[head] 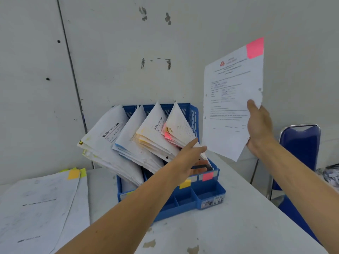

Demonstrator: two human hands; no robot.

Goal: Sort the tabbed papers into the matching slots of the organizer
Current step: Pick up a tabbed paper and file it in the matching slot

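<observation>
The right hand (259, 125) is raised to the right of the blue organizer (194, 198), its fingers gripping the lower right edge of 1 printed sheet (231, 107) that carries a pink tab (255, 48) at its top corner. The left hand (189, 158) reaches to the organizer's rightmost slot, fingers straight and spread against the papers there, just behind a pink label (208, 176) on the front. All 4 slots hold leaning papers. A tabbed stack (36, 204) lies on the bench (229, 217), near left.
</observation>
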